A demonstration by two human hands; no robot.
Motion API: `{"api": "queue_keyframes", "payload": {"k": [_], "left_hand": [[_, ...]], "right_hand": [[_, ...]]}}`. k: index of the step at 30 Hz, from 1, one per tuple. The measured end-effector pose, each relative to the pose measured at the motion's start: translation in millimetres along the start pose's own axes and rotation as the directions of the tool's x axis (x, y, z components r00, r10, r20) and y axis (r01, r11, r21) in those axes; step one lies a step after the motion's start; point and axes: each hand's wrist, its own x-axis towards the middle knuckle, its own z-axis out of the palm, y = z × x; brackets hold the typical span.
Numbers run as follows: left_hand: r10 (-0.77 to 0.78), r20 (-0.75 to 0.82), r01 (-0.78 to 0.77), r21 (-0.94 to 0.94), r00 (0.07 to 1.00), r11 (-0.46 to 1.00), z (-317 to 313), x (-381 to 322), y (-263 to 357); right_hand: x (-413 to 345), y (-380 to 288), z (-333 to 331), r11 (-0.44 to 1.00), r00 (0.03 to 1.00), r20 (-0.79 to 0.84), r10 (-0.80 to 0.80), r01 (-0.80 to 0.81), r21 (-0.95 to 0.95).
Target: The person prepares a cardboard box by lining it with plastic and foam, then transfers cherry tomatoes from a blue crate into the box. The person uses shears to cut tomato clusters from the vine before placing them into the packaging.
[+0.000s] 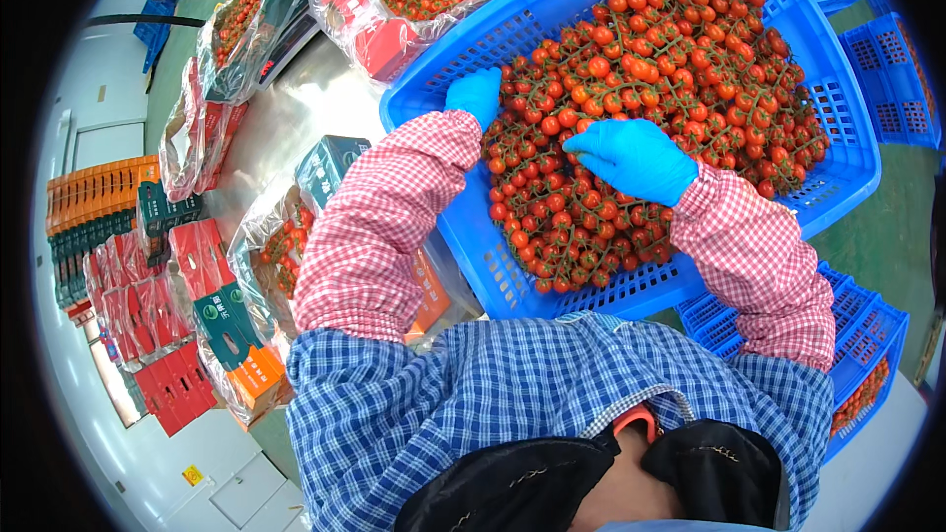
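Observation:
A large blue plastic crate (414, 92) stands before me, heaped with red cherry tomatoes on the vine (695, 81). My left hand (475, 96), in a blue glove, reaches down at the crate's left end, beside the tomatoes; its fingertips are partly hidden. Over the middle of the heap is my right hand (635, 161), also blue-gloved, with thumb and fingers brought together at the tomatoes. Whether either hand grips a stem or fruit cannot be told. Checked red-and-white sleeves cover both forearms.
Plastic-lined cartons of tomatoes stand left, one red carton (384, 48) by the crate's far rim. A steel table (295, 114) lies left, with a scale (284, 52) beyond. Folded red carton sleeves (174, 388) are at lower left. More blue crates (876, 318) stand on the right.

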Motion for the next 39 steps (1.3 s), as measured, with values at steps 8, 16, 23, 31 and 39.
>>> {"api": "queue_keyframes", "payload": {"k": [8,16,23,31,39], "left_hand": [[-0.453,0.006,0.412,-0.428,0.891,0.804,28.0,-13.8,3.4],[-0.743,0.157,0.71,-0.474,0.651,0.521,11.9,-11.2,22.5],[-0.414,0.377,-0.028,-0.711,0.828,-0.703,-57.7,-58.8,22.4],[-0.467,0.066,-0.428,-0.307,0.882,-0.85,-100.5,-214.2,52.8],[-0.592,-0.127,-0.604,-0.096,0.796,-0.791,-75.0,-347.5,-18.2]], "right_hand": [[2.6,4.0,-3.7,0.997,0.991,-0.114,-0.071,0.075,0.027],[3.6,11.4,-0.9,0.999,0.992,-0.121,-0.031,0.033,0.012],[6.5,21.4,-0.7,0.993,0.984,-0.165,-0.071,0.086,0.085],[2.9,1.6,2.0,0.987,0.982,-0.175,0.07,-0.043,0.154],[13.0,-69.3,41.4,0.91,0.953,-0.207,0.221,-0.126,0.394]]}}
